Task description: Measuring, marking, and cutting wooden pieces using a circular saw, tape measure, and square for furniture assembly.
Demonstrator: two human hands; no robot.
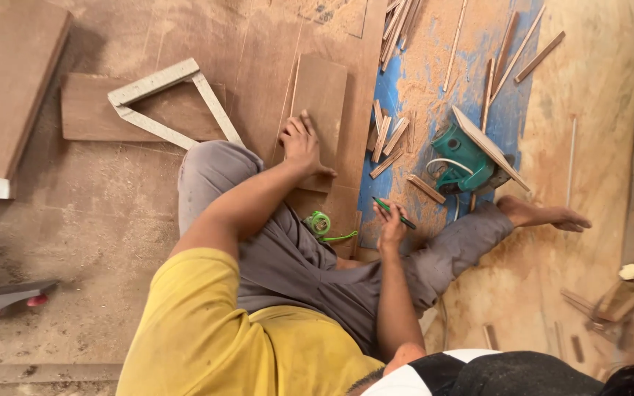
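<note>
Floor (97,220): sawdust-covered
On it: plywood sheet (258,66), blue sheet (511,110), metal square (166,106), wood offcuts (390,139), green power tool (464,161)

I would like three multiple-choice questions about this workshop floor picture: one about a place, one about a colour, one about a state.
1. Where does the left hand rest?
A. on the plywood board
B. on the metal square
C. on the power saw

2. What colour is the pencil in the right hand?
A. red
B. green
C. yellow

3. How is the power saw?
A. held in both hands
B. lying untouched in the sawdust
C. hanging on a wall

Answers: 1 A, the palm lies flat on the board. 2 B, its shaft is green. 3 B, no hand touches it.
</note>
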